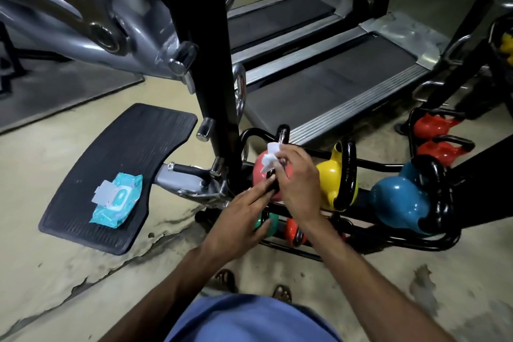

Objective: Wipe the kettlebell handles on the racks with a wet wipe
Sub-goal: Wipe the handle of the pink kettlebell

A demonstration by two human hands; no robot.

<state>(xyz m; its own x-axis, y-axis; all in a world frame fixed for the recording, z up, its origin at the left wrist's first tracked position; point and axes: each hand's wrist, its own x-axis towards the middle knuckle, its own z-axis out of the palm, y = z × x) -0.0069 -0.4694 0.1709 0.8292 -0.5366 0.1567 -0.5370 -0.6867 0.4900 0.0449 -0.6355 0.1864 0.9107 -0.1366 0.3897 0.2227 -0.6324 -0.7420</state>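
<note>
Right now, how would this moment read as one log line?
wiping pink kettlebell handle | right hand pinches wet wipe | left hand touches handle

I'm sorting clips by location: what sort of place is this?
Most likely a gym: coloured kettlebells sit on a black rack, two treadmills stand behind it, and a silver exercise machine fills the upper left.

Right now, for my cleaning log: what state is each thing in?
wet wipe: crumpled, pressed on handle of pink kettlebell.
right hand: grips the wet wipe.
left hand: fingers straight, touching the pink kettlebell.
wipes pack: flap open, lying on the mat.
yellow kettlebell: racked, untouched.
blue kettlebell: racked, untouched.
</note>
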